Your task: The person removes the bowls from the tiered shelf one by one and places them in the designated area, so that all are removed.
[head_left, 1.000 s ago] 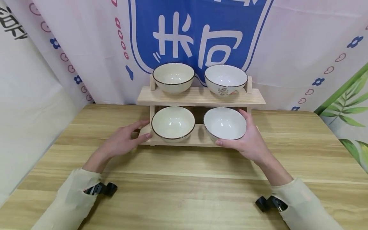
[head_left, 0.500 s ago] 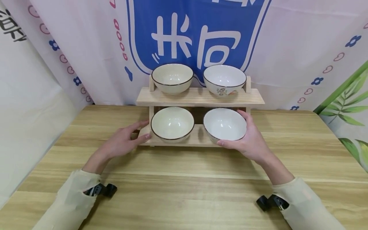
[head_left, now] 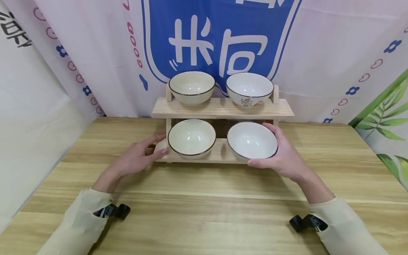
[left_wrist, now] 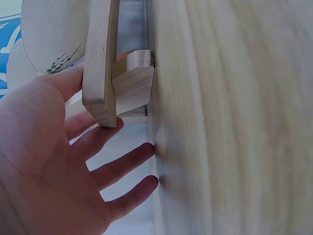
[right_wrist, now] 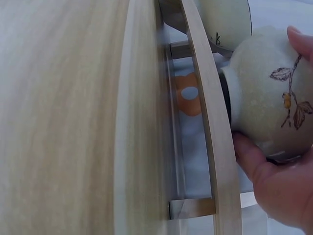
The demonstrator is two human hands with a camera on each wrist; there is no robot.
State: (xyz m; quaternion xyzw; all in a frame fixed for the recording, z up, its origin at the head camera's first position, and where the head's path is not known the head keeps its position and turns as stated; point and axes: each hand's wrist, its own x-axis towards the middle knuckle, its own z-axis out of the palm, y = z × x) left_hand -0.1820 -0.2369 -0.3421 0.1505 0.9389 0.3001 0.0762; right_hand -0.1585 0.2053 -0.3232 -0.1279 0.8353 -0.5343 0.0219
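Head cam: R hand (head_left: pixel 283 156) grips lower white bowl (head_left: pixel 251 140), approx 4 o'clock from ctr of rack (head_left: pixel 223 112); L hand (head_left: pixel 138 156) pinches rack end, 8 o'clock; lower cream bowl (head_left: pixel 192 137) nr white one, 9 o'clock.

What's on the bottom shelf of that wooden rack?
A cream bowl stands on the bottom shelf. Beside it, the right hand holds a white-lined bowl; I can't tell if that touches the shelf. The wood right under the bowls is covered, so unseen.

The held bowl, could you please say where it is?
In the head view, the held bowl is at the right end of the lower shelf, beside a cream bowl.
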